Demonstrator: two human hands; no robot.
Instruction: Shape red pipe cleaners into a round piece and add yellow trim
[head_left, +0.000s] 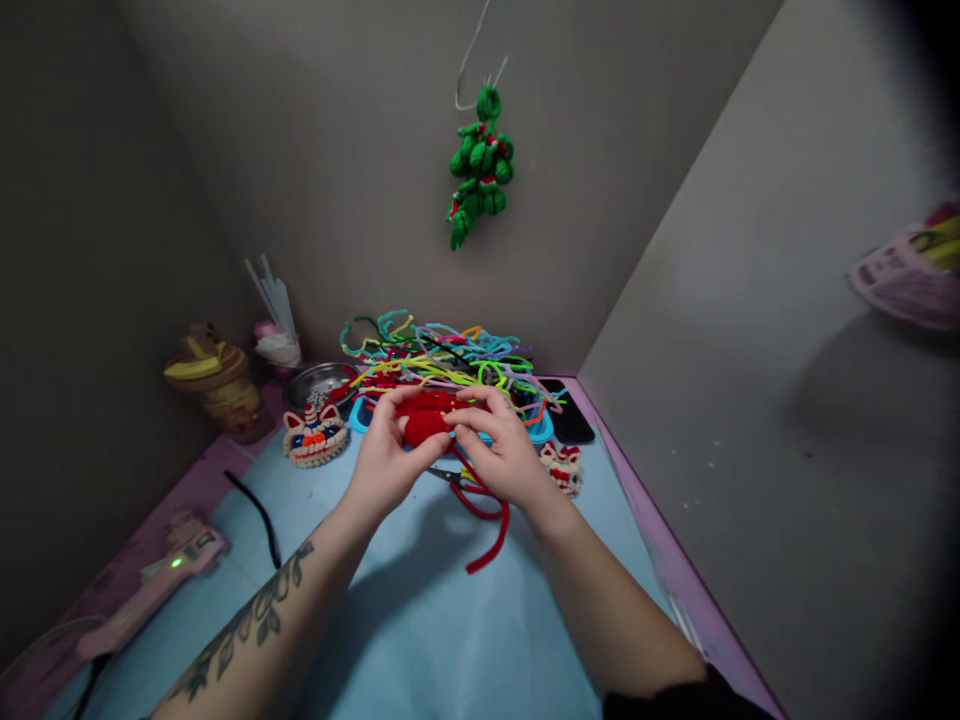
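Note:
My left hand (386, 455) and my right hand (504, 450) meet over the blue table mat (420, 620), both pinching a red fuzzy pipe-cleaner piece (424, 422) between their fingertips. A loose red pipe-cleaner tail (491, 530) hangs down from it and curls on the mat below my right hand. Just under the hands lie small scissors (450, 476), partly hidden. A tangled heap of coloured pipe cleaners (442, 350) sits right behind the hands, over a blue tray (546, 428).
Two small cat-face crafts lie on the mat, one left (315, 437), one right (562, 468). A pink glue gun (154, 585), a black pipe cleaner (259, 515), a metal bowl (319, 382), a yellow-brown cup (217, 385), a black phone (571, 415). A green craft (480, 165) hangs on the wall.

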